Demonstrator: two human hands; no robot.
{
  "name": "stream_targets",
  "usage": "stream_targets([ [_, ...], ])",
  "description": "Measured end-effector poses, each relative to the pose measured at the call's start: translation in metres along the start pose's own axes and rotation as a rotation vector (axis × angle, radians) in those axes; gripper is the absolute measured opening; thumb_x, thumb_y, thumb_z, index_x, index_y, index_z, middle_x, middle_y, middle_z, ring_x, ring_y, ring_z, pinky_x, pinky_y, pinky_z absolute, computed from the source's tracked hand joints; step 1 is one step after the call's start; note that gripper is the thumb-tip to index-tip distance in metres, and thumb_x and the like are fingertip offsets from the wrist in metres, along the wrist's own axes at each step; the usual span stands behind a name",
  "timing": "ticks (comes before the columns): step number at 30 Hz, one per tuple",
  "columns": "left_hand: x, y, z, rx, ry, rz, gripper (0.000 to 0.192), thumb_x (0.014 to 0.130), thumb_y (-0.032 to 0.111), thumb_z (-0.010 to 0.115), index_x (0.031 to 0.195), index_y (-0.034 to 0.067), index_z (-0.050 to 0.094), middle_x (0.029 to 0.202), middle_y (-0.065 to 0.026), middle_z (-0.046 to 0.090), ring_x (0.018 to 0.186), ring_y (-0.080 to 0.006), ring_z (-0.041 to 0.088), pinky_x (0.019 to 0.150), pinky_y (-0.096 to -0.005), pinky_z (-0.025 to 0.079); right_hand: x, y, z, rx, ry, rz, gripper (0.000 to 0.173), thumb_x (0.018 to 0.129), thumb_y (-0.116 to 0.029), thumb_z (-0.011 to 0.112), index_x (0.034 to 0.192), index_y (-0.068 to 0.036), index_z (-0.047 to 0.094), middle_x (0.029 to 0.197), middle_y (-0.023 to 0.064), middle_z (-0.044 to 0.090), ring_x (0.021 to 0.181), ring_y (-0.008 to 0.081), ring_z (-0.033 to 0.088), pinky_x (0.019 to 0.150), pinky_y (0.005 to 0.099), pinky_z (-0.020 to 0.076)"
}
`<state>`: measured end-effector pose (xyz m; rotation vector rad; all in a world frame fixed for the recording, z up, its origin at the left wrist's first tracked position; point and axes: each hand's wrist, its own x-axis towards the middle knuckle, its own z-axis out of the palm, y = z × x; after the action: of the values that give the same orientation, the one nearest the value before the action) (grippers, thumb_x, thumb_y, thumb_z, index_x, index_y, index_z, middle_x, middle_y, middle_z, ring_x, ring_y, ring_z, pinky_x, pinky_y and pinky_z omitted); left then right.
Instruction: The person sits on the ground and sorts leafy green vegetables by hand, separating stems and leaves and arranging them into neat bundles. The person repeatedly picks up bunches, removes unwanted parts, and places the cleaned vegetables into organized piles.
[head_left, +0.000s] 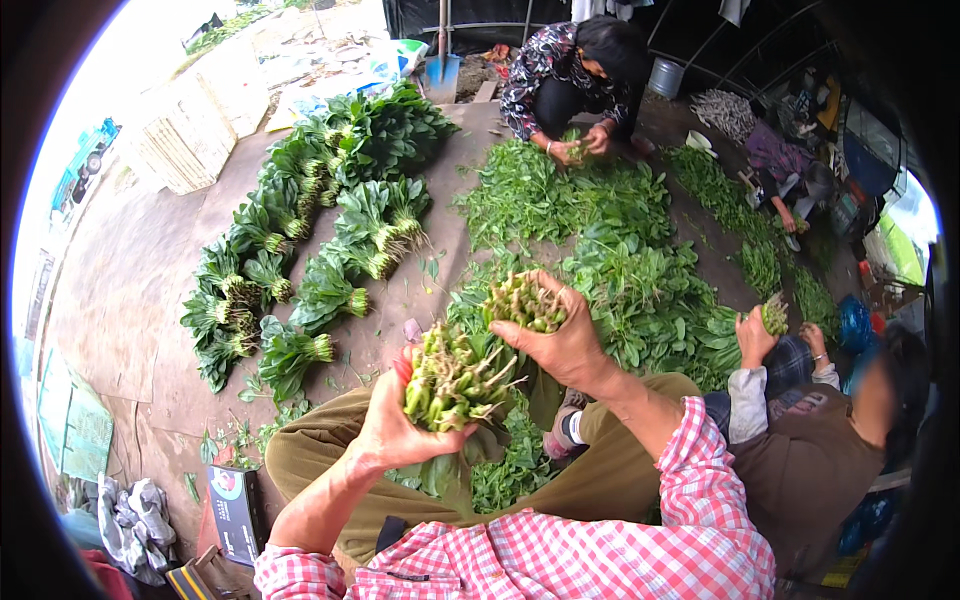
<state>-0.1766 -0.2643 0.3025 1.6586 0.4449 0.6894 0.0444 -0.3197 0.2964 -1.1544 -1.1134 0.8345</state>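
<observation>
My left hand (390, 427) grips a thick bunch of leafy greens (450, 382), its pale green stem ends and roots turned up towards me. A bit of red shows at the fingers of that hand. Above and to the right, my right hand (562, 337) is closed round a second, smaller bunch (525, 304), root ends also up. The two bunches are side by side over my lap; their leaves hang below, partly hidden. Loose greens (510, 472) lie between my legs, and a large loose heap (622, 285) spreads out in front of me.
Tied-looking bunches (285, 202) stand in rows on the ground sheet at the left. A person (562, 82) crouches across the heap; another (810, 450) sits at my right holding a bunch, and a third is farther right. A dark box (234, 510) lies lower left, a shovel (442, 71) behind.
</observation>
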Motion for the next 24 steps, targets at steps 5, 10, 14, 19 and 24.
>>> stream_targets([
  [5,0.001,-0.009,0.028,0.011,-0.016,-0.029,0.060,0.064,0.009,0.084,0.116,0.000,0.055,0.104,-0.0056,0.066,0.096,-0.0122,0.062,0.088,-0.0288,0.050,-0.026,0.014,-0.002,-0.075,0.037,-0.045,0.036,0.079,-0.003,0.079,0.110,-0.001,0.061,0.096,0.0005,0.068,0.088,0.0062,0.061,0.081,0.0243,0.0507],
  [10,0.005,-0.018,0.035,0.119,-0.013,0.023,0.064,0.063,0.011,0.086,0.117,0.000,0.054,0.108,-0.0063,0.063,0.098,-0.0140,0.060,0.090,-0.0303,0.048,-0.036,0.018,-0.004,-0.060,0.049,-0.040,0.036,0.080,-0.001,0.076,0.112,-0.001,0.060,0.099,0.0013,0.067,0.091,0.0060,0.060,0.083,0.0239,0.0499],
  [14,0.002,-0.023,0.035,0.035,-0.009,-0.016,0.069,0.063,0.010,0.085,0.121,0.000,0.050,0.113,-0.0069,0.062,0.103,-0.0143,0.059,0.093,-0.0300,0.048,-0.036,0.008,-0.006,-0.106,0.012,-0.008,0.037,0.080,-0.002,0.076,0.112,0.001,0.059,0.099,0.0057,0.068,0.092,0.0082,0.062,0.083,0.0260,0.0521],
  [19,0.000,-0.030,0.028,-0.092,-0.024,-0.085,0.075,0.065,0.006,0.084,0.129,-0.001,0.045,0.120,-0.0074,0.061,0.110,-0.0151,0.059,0.099,-0.0317,0.048,-0.037,-0.010,-0.020,-0.087,-0.196,0.048,0.049,0.087,-0.010,0.074,0.128,0.004,0.050,0.110,0.0078,0.067,0.101,0.0103,0.060,0.089,0.0274,0.0502],
  [24,0.003,-0.037,0.021,-0.068,-0.027,-0.104,0.076,0.068,0.009,0.084,0.132,0.000,0.044,0.123,-0.0087,0.060,0.114,-0.0171,0.057,0.101,-0.0331,0.046,-0.038,-0.015,-0.029,0.153,-0.383,0.260,0.077,0.089,-0.019,0.075,0.148,0.006,0.032,0.138,0.0123,0.053,0.126,0.0168,0.049,0.110,0.0319,0.0356],
])
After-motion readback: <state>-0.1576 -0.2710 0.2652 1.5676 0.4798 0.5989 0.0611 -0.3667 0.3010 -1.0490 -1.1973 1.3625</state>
